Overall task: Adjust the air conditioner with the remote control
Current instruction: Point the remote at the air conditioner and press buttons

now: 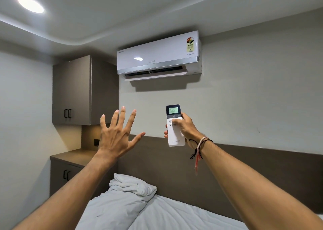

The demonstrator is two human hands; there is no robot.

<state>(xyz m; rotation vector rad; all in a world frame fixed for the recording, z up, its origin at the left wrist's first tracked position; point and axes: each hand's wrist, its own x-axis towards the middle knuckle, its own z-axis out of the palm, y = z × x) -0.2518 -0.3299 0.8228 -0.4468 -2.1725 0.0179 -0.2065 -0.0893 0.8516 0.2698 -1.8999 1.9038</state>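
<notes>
A white wall-mounted air conditioner (158, 55) hangs high on the wall, with its bottom flap tilted open. Below it my right hand (185, 127) grips a white remote control (175, 135) held upright; its lit screen reads 20. My thumb rests on the buttons just under the dark strip with the minus, power and plus keys. My left hand (116, 133) is raised to the left of the remote, palm away from me, fingers spread, holding nothing.
A grey wall cupboard (73, 90) hangs at the left above a low counter (71, 156) with a cabinet. A dark headboard (262, 170) runs along the wall. A bed with a white sheet and pillow (132, 186) lies below my arms.
</notes>
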